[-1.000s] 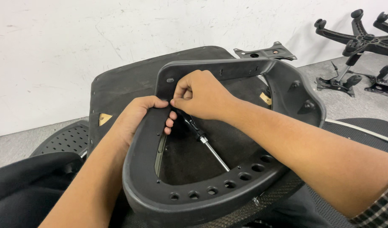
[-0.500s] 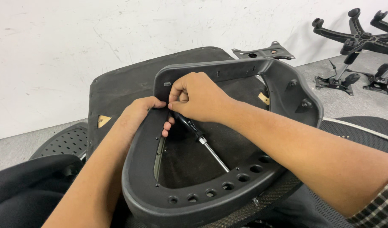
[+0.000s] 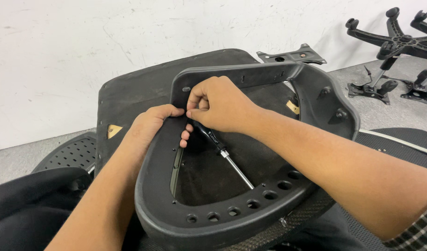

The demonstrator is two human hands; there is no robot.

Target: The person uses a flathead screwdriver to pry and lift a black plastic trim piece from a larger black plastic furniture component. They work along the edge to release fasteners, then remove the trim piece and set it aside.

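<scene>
We grip the black-handled steel screwdriver (image 3: 221, 149) in our closed right hand (image 3: 220, 104), inside the dark grey moulded plastic chair frame (image 3: 250, 211). Our left hand (image 3: 150, 128) curls over the frame's upper-left rim. Fastening looks unfinished; several rim holes gape.

A black star-shaped chair base (image 3: 399, 42) and metal bracket (image 3: 292, 55) lie by the white wall (image 3: 83, 56), perhaps on concrete
</scene>
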